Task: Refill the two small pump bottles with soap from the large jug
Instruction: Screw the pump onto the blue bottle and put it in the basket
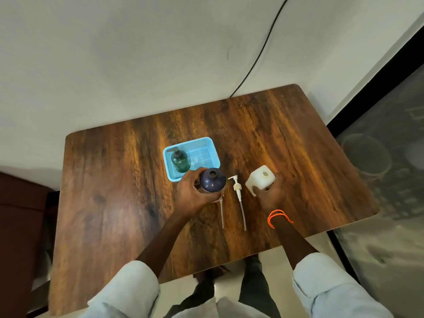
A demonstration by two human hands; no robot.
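While uncapped, bottle [212, 180] and jug [260, 180] in curled fingers [273, 183]

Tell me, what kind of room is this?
Probably a plain room in a home or office, though I can't be sure. A small wooden table stands against a bare white wall, and a black cable runs down it.
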